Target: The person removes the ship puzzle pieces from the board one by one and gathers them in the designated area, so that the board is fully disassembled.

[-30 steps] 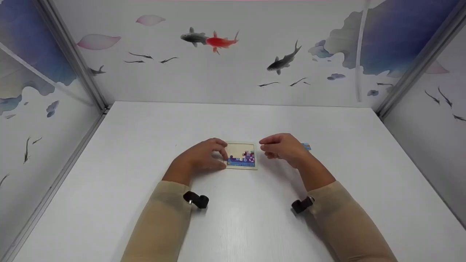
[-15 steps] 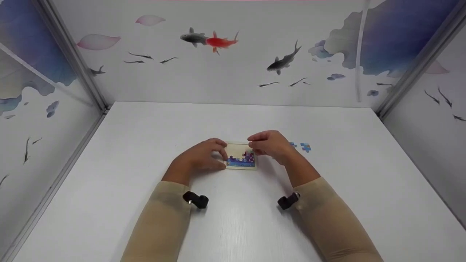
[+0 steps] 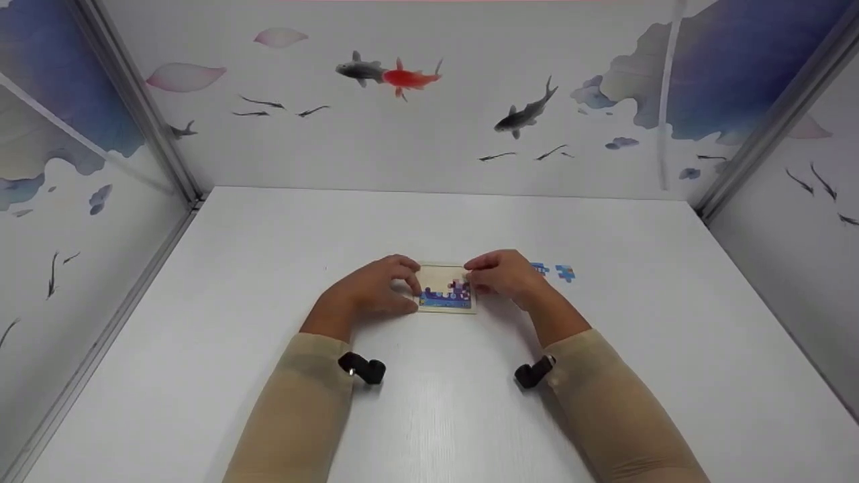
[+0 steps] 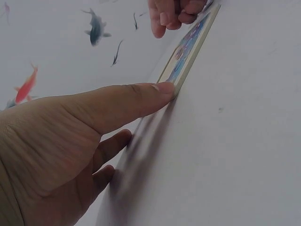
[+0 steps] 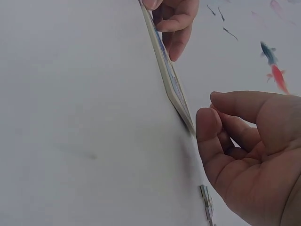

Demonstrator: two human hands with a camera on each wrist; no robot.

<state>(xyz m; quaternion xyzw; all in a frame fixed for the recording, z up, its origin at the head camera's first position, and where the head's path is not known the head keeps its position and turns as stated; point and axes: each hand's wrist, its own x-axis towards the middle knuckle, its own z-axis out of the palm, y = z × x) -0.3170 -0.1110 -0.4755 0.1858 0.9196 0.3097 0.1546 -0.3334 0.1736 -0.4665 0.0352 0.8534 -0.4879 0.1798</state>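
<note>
A small jigsaw puzzle board with a pale wooden frame lies flat on the white table, its lower part and right side filled with blue and purple pieces. My left hand holds the board by its left side, thumb at the near corner and fingers at the far one. In the left wrist view, the thumb presses on that corner. At the board's right edge, my right hand pinches a puzzle piece, mostly hidden by the fingertips. The right wrist view shows its thumb and index finger close together.
Two loose blue puzzle pieces, one farther right and one partly behind the right hand, lie on the table. White printed panels enclose the table at the back and sides.
My right hand has moved left to the board, reached over its far right corner, then drawn back slightly to its right edge, uncovering the loose pieces. My left hand has stayed in place.
</note>
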